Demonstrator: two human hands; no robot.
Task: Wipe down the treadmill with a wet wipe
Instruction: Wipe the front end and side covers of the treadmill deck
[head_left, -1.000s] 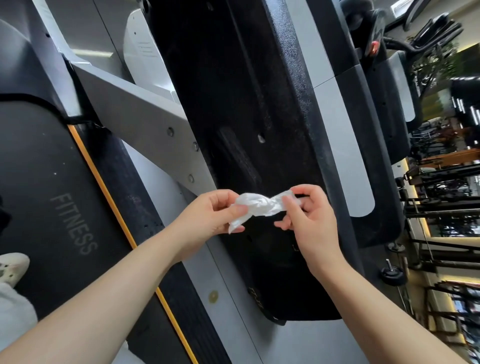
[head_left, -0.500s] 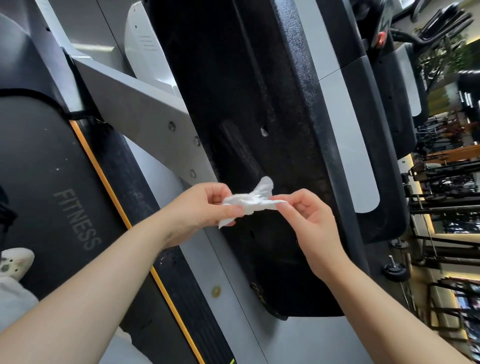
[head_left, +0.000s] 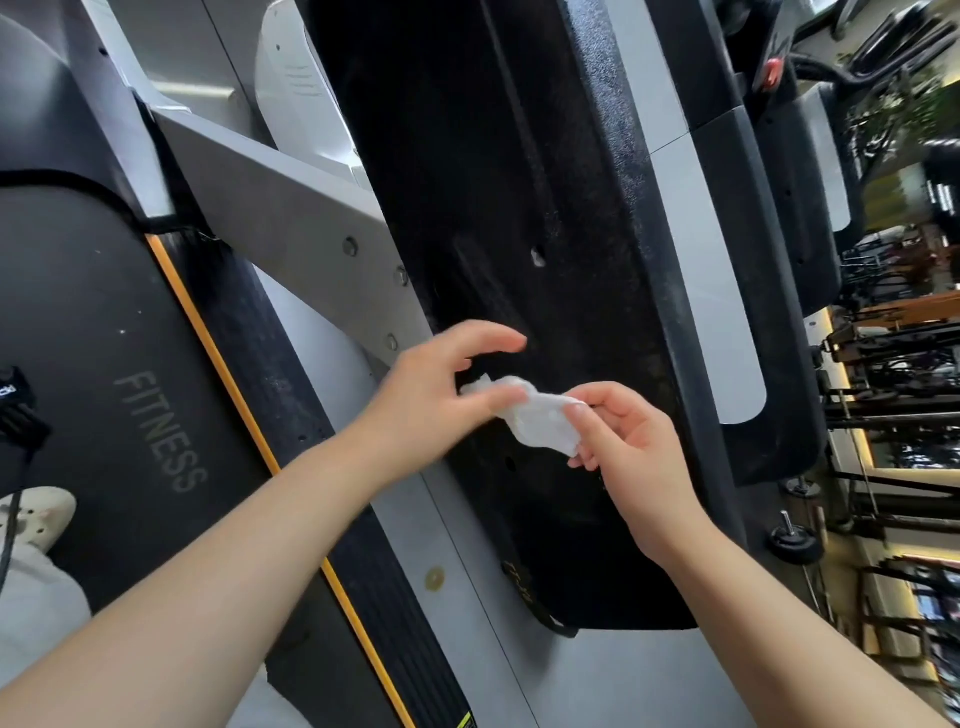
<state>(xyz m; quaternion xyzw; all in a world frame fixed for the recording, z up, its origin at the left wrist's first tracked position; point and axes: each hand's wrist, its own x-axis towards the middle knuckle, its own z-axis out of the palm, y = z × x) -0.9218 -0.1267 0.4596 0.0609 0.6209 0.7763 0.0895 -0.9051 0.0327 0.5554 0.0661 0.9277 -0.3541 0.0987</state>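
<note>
A crumpled white wet wipe (head_left: 540, 423) hangs in the air between my two hands, in front of the treadmill's black textured panel (head_left: 519, 182). My right hand (head_left: 628, 457) pinches its right end between thumb and fingertips. My left hand (head_left: 436, 395) has its thumb on the wipe's left end, with the forefinger arched up off it; the fingers behind the wipe are hidden. The treadmill's belt (head_left: 104, 322), marked FITNESS, lies at the left, beside an orange stripe (head_left: 218, 358) and a grey side rail (head_left: 467, 597).
A grey slanted upright (head_left: 291, 218) with bolts crosses from the upper left to the black panel. My light shoe (head_left: 36, 514) stands on the belt at the lower left. More gym machines (head_left: 893, 374) crowd the right edge.
Both hands have shifted slightly right and down with the wipe. My left forefinger has lifted off it, and the wipe now bunches more toward my right hand.
</note>
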